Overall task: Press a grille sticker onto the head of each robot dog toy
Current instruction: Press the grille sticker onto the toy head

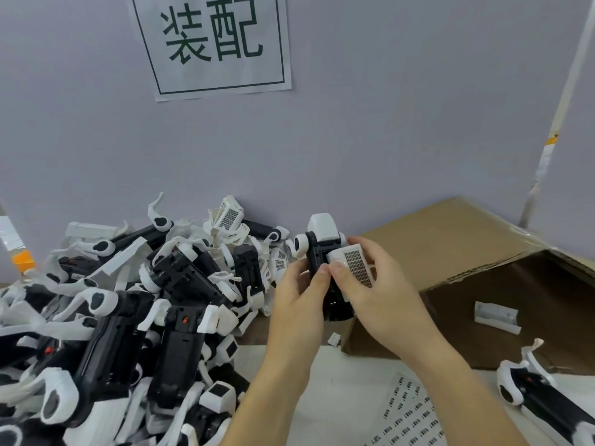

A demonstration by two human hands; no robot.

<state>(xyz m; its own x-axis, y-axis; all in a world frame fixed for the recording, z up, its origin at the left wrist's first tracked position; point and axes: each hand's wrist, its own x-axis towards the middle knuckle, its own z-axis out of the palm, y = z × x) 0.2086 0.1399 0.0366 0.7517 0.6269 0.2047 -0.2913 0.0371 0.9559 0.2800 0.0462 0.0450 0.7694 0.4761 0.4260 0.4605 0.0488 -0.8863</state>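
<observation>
A black and white robot dog toy (322,239) is held up in the middle of the view, above the table. My left hand (297,304) grips its black body from the left. My right hand (376,297) holds the white head from the right, thumb lying on the head beside the dark grille sticker (358,268) stuck on its face. A white sticker sheet (409,416) with several small dark stickers lies on the table below my right forearm.
A large heap of robot dog toys (128,317) fills the left side against the wall. An open cardboard box (450,239) stands at the right with a white part (497,317) inside. Another toy (534,397) lies at the lower right.
</observation>
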